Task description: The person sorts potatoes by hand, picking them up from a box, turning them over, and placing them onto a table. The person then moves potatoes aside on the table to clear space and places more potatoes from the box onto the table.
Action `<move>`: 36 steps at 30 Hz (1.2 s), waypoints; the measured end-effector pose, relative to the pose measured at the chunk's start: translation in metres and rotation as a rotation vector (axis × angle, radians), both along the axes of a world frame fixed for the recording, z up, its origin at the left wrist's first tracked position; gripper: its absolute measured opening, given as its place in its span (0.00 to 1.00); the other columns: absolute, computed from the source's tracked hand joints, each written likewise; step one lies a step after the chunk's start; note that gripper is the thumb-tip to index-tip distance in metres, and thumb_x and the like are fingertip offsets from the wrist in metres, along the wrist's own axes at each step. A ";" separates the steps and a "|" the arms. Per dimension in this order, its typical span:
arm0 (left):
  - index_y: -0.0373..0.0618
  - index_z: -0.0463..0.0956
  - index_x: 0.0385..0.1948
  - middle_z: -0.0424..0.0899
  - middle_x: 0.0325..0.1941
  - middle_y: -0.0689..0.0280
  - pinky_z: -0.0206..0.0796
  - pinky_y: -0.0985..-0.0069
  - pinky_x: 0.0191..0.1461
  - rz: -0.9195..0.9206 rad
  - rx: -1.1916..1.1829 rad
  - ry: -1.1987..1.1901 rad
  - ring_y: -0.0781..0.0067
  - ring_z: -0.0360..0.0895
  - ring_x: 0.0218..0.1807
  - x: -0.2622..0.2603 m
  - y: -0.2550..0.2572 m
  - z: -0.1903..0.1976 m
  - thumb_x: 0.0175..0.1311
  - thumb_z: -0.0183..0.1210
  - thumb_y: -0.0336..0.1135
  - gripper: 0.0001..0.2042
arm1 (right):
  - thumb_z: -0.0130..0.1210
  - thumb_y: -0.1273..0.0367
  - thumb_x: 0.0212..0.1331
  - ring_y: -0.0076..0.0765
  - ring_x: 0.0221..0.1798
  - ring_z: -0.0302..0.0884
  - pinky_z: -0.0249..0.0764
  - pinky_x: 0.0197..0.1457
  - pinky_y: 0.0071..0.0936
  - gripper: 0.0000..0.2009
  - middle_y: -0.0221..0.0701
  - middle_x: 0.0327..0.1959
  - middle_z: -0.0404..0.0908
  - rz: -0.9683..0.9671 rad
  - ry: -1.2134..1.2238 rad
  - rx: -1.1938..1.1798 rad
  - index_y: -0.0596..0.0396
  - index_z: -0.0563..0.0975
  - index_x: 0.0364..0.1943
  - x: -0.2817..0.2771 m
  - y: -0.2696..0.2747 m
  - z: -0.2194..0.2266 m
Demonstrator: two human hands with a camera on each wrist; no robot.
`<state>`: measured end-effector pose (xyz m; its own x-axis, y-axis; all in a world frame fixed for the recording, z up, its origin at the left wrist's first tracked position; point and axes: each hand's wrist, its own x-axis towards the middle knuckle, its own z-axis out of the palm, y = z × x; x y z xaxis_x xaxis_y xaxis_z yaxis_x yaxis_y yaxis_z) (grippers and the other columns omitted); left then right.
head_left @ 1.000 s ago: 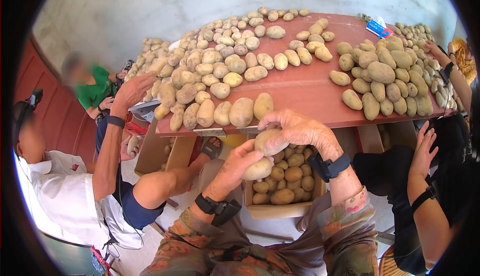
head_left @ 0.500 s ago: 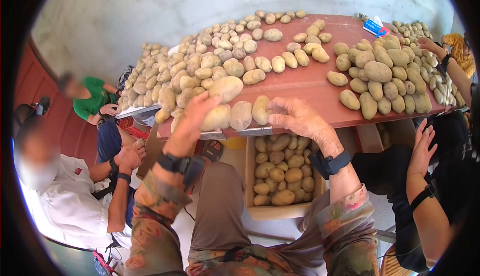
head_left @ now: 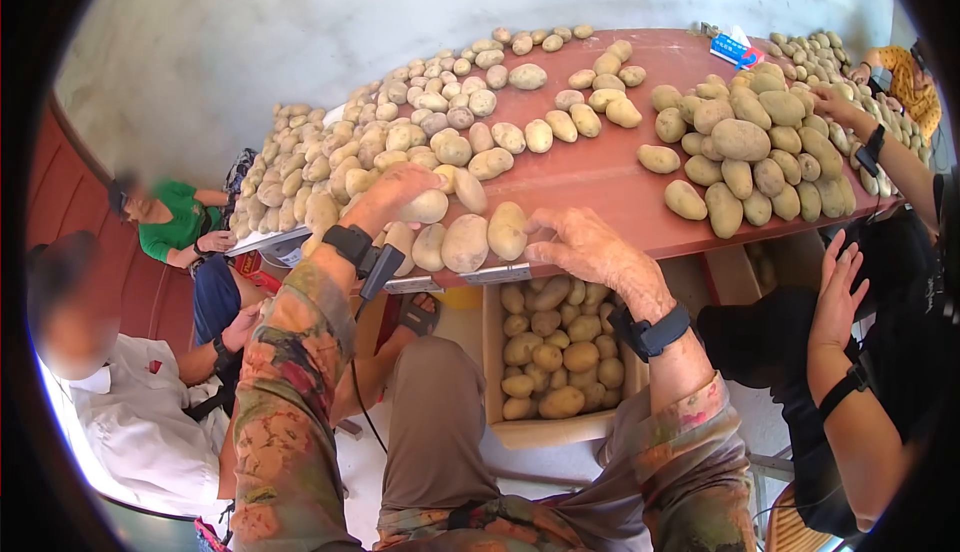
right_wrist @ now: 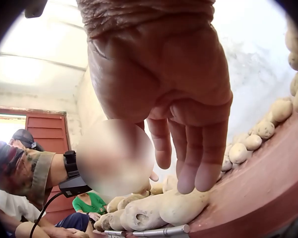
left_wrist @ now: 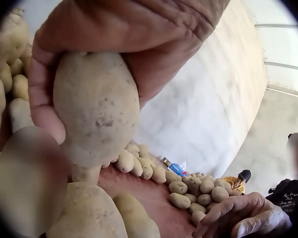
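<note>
Head and left-wrist views: left hand (head_left: 398,190) grips a potato (left_wrist: 97,109) over the desk (head_left: 575,174); right hand (head_left: 608,258), fingers loosely extended, has the potato box (head_left: 560,432) at seven o'clock.

The person's left arm (head_left: 290,382), in a long sleeve of multicoloured floral cloth, stretches forward and inward to its bare left hand (head_left: 402,190), which is turned palm down. In the left wrist view its fingers (left_wrist: 43,94) are bent in a holding grip. The right arm (head_left: 686,377), its similarly patterned sleeve pushed back from the bare forearm, slants forward and to the left. The bare right hand (head_left: 598,247) lies nearer the body, its thumb apart from the fingers, which hang loosely extended in the right wrist view.
</note>
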<state>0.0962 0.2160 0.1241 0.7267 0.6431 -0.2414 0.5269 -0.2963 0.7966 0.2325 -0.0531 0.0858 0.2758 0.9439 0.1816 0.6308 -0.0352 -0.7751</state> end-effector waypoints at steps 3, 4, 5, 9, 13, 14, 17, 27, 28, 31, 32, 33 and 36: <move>0.45 0.78 0.36 0.81 0.32 0.65 0.72 0.73 0.26 0.158 -0.127 -0.009 0.74 0.79 0.33 0.001 -0.010 0.008 0.61 0.58 0.45 0.13 | 0.58 0.67 0.54 0.46 0.40 0.80 0.73 0.46 0.38 0.15 0.44 0.32 0.82 -0.006 0.006 -0.010 0.59 0.76 0.45 0.000 0.002 0.000; 0.45 0.78 0.35 0.81 0.32 0.66 0.72 0.73 0.26 0.222 -0.179 -0.013 0.74 0.79 0.32 0.001 -0.012 0.009 0.61 0.58 0.45 0.12 | 0.58 0.67 0.54 0.46 0.40 0.80 0.73 0.46 0.39 0.15 0.44 0.32 0.82 -0.011 0.002 -0.011 0.59 0.76 0.44 0.000 0.002 0.000; 0.46 0.78 0.36 0.81 0.31 0.66 0.72 0.74 0.27 0.165 -0.189 -0.039 0.74 0.79 0.31 0.000 -0.012 0.008 0.62 0.57 0.44 0.12 | 0.57 0.67 0.53 0.48 0.40 0.79 0.73 0.46 0.40 0.15 0.44 0.32 0.82 -0.007 0.001 -0.005 0.60 0.76 0.44 -0.001 0.001 0.002; 0.44 0.78 0.38 0.81 0.30 0.66 0.69 0.77 0.31 -0.047 0.045 -0.110 0.76 0.77 0.33 -0.003 -0.006 -0.003 0.63 0.56 0.43 0.12 | 0.56 0.68 0.53 0.52 0.40 0.78 0.73 0.45 0.42 0.15 0.45 0.33 0.81 0.007 -0.003 0.007 0.61 0.75 0.43 -0.003 0.001 0.003; 0.40 0.76 0.44 0.79 0.32 0.62 0.69 0.74 0.38 -0.185 0.363 -0.185 0.72 0.76 0.35 0.005 -0.008 -0.011 0.59 0.59 0.43 0.18 | 0.55 0.68 0.53 0.51 0.40 0.78 0.73 0.44 0.42 0.14 0.44 0.34 0.82 0.007 0.011 0.000 0.61 0.75 0.42 -0.001 0.004 -0.002; 0.39 0.75 0.45 0.79 0.34 0.61 0.69 0.73 0.41 -0.173 0.389 -0.175 0.70 0.76 0.37 0.006 -0.013 -0.015 0.59 0.60 0.43 0.18 | 0.55 0.69 0.53 0.51 0.40 0.79 0.73 0.44 0.42 0.14 0.44 0.33 0.82 0.003 0.001 0.000 0.61 0.75 0.42 0.000 0.000 -0.002; 0.38 0.73 0.49 0.76 0.42 0.55 0.66 0.69 0.50 -0.189 0.541 -0.174 0.62 0.74 0.45 0.004 -0.014 -0.030 0.57 0.60 0.40 0.20 | 0.55 0.69 0.52 0.49 0.39 0.79 0.73 0.44 0.41 0.13 0.42 0.32 0.83 -0.023 -0.025 -0.022 0.61 0.76 0.41 -0.001 -0.003 0.000; 0.42 0.73 0.47 0.72 0.51 0.56 0.62 0.69 0.57 -0.085 0.743 -0.478 0.57 0.70 0.53 -0.028 -0.078 -0.027 0.55 0.56 0.29 0.16 | 0.57 0.67 0.53 0.52 0.40 0.79 0.74 0.44 0.42 0.15 0.45 0.34 0.82 -0.029 -0.149 -0.036 0.60 0.76 0.43 0.002 0.003 -0.002; 0.42 0.74 0.46 0.72 0.51 0.55 0.63 0.68 0.56 -0.072 0.672 -0.513 0.55 0.71 0.53 -0.030 -0.099 -0.025 0.54 0.56 0.27 0.15 | 0.57 0.67 0.52 0.52 0.40 0.79 0.74 0.44 0.42 0.15 0.45 0.34 0.82 -0.030 -0.186 -0.030 0.60 0.76 0.43 0.003 0.004 -0.009; 0.41 0.76 0.40 0.76 0.44 0.60 0.66 0.73 0.50 -0.264 0.557 -0.568 0.63 0.75 0.47 -0.034 -0.144 -0.039 0.55 0.53 0.22 0.10 | 0.57 0.67 0.52 0.53 0.41 0.78 0.73 0.45 0.43 0.15 0.46 0.34 0.81 -0.082 -0.155 -0.088 0.59 0.76 0.43 0.000 -0.001 0.000; 0.41 0.76 0.39 0.77 0.42 0.60 0.67 0.74 0.49 -0.336 0.483 -0.580 0.64 0.75 0.45 -0.035 -0.156 -0.045 0.56 0.53 0.21 0.10 | 0.57 0.67 0.52 0.53 0.41 0.78 0.73 0.44 0.43 0.14 0.46 0.33 0.81 -0.102 -0.181 -0.089 0.59 0.76 0.43 0.001 0.000 -0.002; 0.40 0.76 0.37 0.77 0.38 0.61 0.67 0.77 0.47 -0.389 0.486 -0.573 0.68 0.76 0.41 -0.035 -0.169 -0.050 0.56 0.53 0.21 0.08 | 0.57 0.67 0.52 0.53 0.41 0.78 0.73 0.44 0.43 0.14 0.46 0.33 0.81 -0.103 -0.203 -0.079 0.59 0.76 0.42 0.002 0.000 -0.005; 0.39 0.76 0.37 0.77 0.37 0.63 0.65 0.78 0.48 -0.497 0.327 -0.433 0.74 0.74 0.42 -0.034 -0.184 -0.076 0.59 0.51 0.22 0.07 | 0.56 0.67 0.53 0.53 0.40 0.77 0.72 0.44 0.43 0.14 0.46 0.32 0.80 -0.106 -0.241 -0.073 0.58 0.76 0.42 0.004 -0.001 -0.008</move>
<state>0.0627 0.0320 0.0486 0.9380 0.2029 0.2809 -0.0733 -0.6762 0.7331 0.2364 -0.0538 0.0776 0.3312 0.9250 0.1861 0.7866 -0.1617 -0.5959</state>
